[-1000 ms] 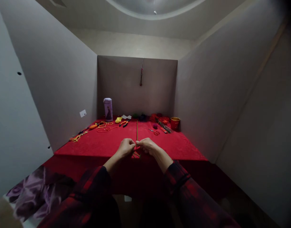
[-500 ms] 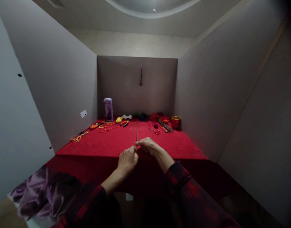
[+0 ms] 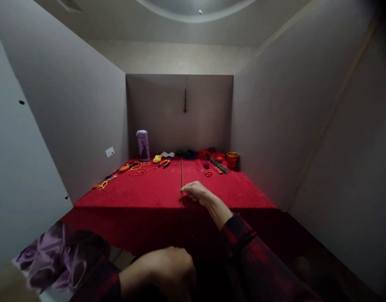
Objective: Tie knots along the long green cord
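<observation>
My right hand [image 3: 196, 191] pinches a thin green cord [image 3: 182, 178] between thumb and fingertips, above the near part of the red-covered table. From that pinch the cord runs straight away toward the back, and a loose end [image 3: 181, 202] hangs toward the front edge. My left hand [image 3: 168, 268] is low in front of the table edge, close to my body. It is curled and blurred, with its fingers turned down out of sight, so anything in them is hidden.
On the red cloth [image 3: 155, 193] at left lie orange cords [image 3: 141, 167], pliers [image 3: 166, 162] and a purple bottle [image 3: 143, 146]. Red scissors [image 3: 207, 173], a purple ball [image 3: 206, 165] and a red cup [image 3: 232, 160] are at right. Grey panels enclose three sides.
My left hand has left the cord beside the right hand and moved down toward my body. The right hand keeps its pinch in nearly the same place.
</observation>
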`<state>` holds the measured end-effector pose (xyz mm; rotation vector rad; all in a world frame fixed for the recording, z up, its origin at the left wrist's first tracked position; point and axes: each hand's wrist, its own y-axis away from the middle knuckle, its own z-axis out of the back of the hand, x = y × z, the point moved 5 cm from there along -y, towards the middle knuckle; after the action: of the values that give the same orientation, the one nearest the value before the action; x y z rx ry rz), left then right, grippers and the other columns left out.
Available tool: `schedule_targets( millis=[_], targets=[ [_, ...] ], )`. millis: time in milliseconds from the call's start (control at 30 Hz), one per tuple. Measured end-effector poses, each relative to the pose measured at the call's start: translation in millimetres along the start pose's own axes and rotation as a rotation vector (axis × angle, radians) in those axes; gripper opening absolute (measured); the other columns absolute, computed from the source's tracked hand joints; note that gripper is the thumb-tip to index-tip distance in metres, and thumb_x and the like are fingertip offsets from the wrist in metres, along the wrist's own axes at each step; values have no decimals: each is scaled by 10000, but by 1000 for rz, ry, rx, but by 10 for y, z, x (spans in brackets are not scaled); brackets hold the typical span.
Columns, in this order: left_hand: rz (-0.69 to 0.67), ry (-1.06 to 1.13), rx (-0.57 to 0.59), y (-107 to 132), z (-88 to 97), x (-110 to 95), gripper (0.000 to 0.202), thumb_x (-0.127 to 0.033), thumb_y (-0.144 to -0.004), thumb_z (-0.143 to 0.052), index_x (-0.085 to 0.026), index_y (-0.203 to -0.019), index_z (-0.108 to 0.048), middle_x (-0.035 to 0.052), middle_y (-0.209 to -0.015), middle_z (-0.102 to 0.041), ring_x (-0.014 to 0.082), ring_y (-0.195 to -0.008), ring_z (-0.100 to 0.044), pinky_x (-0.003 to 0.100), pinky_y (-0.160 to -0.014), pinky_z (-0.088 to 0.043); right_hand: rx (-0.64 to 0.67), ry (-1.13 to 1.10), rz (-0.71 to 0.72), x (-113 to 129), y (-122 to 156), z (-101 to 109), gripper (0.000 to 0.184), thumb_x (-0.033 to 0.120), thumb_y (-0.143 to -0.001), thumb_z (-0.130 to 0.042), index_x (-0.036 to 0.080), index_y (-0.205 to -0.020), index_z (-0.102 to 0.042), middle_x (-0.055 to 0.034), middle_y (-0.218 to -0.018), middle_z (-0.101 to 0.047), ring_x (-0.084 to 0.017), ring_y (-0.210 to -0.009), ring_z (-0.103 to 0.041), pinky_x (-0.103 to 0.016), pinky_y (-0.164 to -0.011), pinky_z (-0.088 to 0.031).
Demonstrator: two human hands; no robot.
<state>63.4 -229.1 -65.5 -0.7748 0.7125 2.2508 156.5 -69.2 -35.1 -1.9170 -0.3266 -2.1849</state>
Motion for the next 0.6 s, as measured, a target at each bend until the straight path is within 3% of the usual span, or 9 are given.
schedule_targets(
  millis=[33, 67, 133, 167, 267, 433, 600],
  targets=[
    [-9, 94, -21, -17, 142, -10, 66, -224, -535, -684, -195, -571, -637, -31, -508, -586, 115, -454, -486, 218, -465, -333, 4, -1, 3, 5, 6, -4, 294, 282, -621, -636, 191, -532, -372, 106, -410, -280, -39, -366, -186, -221, -379, -110],
    [-2, 227, -181, -49, 371, 4, 86, -251, -603, -638, -177, -562, -621, -29, -487, -556, 103, -446, -469, 205, -447, -320, 9, -1, 7, 10, 13, -8, 305, 284, -620, -637, 193, -528, -361, 107, -407, -274, -39, -366, -183, -221, -378, -108],
    [27, 485, -698, -82, 897, 119, 155, -263, -650, -602, -151, -550, -566, -37, -457, -493, 79, -421, -431, 187, -423, -295, 12, 1, 18, 19, 26, -15, 314, 289, -621, -633, 194, -522, -351, 108, -401, -265, -39, -365, -181, -221, -376, -108],
    [29, 517, -781, -142, 1060, 163, 130, -259, -678, -571, -147, -611, -574, -39, -490, -502, 69, -428, -428, 180, -430, -301, 10, 2, 24, 21, 31, -16, 308, 291, -624, -629, 192, -523, -356, 108, -400, -266, -39, -364, -183, -219, -374, -108],
    [55, 575, -764, -398, 1312, 281, 99, -194, -681, -520, -123, -666, -588, -36, -475, -480, 64, -384, -402, 189, -408, -296, 5, 13, 39, 20, 37, -15, 251, 293, -635, -615, 181, -543, -409, 104, -412, -291, -37, -362, -192, -215, -371, -113],
    [69, 625, -553, -671, 1348, 355, 90, -135, -628, -536, -111, -548, -569, 6, -484, -523, 78, -410, -468, 213, -457, -375, 10, 46, 52, 26, 46, -1, 212, 306, -645, -623, 159, -578, -487, 76, -459, -403, -33, -364, -232, -212, -367, -132],
    [143, 562, -576, -694, 1433, 477, 134, -194, -646, -602, -124, -538, -563, -54, -364, -412, 48, -309, -322, 199, -378, -241, -11, 67, 53, 42, 68, 14, 237, 316, -653, -639, 163, -571, -477, 92, -429, -345, -35, -359, -218, -209, -366, -138]
  ],
)
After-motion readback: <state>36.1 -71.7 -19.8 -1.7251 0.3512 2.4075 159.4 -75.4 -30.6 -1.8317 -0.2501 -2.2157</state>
